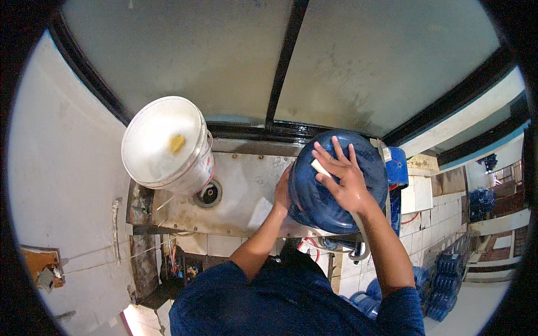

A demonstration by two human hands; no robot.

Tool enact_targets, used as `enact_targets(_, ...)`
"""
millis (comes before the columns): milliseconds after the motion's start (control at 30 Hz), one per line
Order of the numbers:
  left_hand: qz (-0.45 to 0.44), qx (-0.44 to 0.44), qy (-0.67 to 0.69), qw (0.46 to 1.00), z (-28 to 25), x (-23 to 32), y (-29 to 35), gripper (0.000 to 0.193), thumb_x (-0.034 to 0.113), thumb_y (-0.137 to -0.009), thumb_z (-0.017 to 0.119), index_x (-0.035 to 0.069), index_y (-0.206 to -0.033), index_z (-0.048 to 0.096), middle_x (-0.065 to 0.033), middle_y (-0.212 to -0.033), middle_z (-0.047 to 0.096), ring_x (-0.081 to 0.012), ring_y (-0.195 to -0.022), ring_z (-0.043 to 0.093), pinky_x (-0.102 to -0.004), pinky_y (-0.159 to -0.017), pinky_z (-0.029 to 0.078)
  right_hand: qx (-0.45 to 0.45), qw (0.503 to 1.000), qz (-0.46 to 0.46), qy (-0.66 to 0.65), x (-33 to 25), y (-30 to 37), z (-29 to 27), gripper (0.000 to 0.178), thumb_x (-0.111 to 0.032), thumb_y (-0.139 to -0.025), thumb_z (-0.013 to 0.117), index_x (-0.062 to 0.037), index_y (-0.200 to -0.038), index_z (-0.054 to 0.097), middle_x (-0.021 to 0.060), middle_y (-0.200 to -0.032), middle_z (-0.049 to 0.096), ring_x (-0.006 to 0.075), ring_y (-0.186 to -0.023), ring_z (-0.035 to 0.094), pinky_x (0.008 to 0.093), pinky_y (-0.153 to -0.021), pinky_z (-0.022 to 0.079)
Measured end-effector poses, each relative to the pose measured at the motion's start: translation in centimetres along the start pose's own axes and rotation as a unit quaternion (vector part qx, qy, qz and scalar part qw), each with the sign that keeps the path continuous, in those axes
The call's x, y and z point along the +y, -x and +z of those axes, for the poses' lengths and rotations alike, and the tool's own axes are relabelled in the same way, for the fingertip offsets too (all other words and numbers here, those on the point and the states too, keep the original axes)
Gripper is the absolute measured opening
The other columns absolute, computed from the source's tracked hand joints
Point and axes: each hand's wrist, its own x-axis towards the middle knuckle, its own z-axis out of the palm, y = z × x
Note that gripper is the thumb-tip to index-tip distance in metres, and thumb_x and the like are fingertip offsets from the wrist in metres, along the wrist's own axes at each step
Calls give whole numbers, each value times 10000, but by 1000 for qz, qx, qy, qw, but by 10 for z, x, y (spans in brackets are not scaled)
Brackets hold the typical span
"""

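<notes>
A big blue water jug [322, 210] stands on the right part of the metal sink counter [232, 173], its broad round end facing up. My left hand [284, 189] presses against the jug's left side, its fingers partly hidden by the curve. Over the jug's top lies my right hand [346, 182] with its fingers spread. A pale hose [320, 168] passes under that palm, pinned at the thumb, its end poking out toward the jug. From the wrist the hose runs down beside my forearm.
Left on the counter stands a white bucket [193, 173] with a yellow sponge [177, 144] in it, beside a round drain [209, 193]. Frosted window panes [196, 61] rise behind. A blue device [397, 168] adjoins the jug. Several blue jugs [445, 280] stack at the lower right.
</notes>
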Motion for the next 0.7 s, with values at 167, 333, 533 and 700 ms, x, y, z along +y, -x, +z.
enact_targets(167,-92,47,100,990,50,78,17,617,443,-1124,342,0,-1549,410,-180,-1608,395,-286,-1479,382,-413,-1243,264,-2,1000,0,-2,6,6,-4,522,-296,-994,606,-199,-1504,552,1,-1638,417,377,-1585,176,627,-1260,11)
enact_targets(333,82,64,-15,994,43,28,41,633,464,-1118,358,10,-1557,403,-142,-1558,466,-259,-1396,483,-396,-1191,361,-3,1000,-1,-6,4,14,-2,525,-282,-984,610,-183,-1498,560,9,-1632,429,377,-1586,174,618,-1263,11)
enact_targets(533,-15,-98,-89,991,27,77,-33,631,507,-1091,425,36,-1498,524,-131,-1481,566,-221,-1339,541,-357,-1186,352,-5,1000,-11,-15,1,12,0,534,-268,-970,625,-176,-1493,565,16,-1629,435,377,-1585,181,610,-1265,8)
enact_targets(700,-65,-9,120,991,73,119,12,568,370,-1094,460,18,-1540,456,-138,-1541,506,-240,-1421,466,-368,-1215,306,11,999,-2,-37,6,16,-3,530,-244,-965,635,-150,-1482,573,34,-1616,456,381,-1571,231,608,-1267,31)
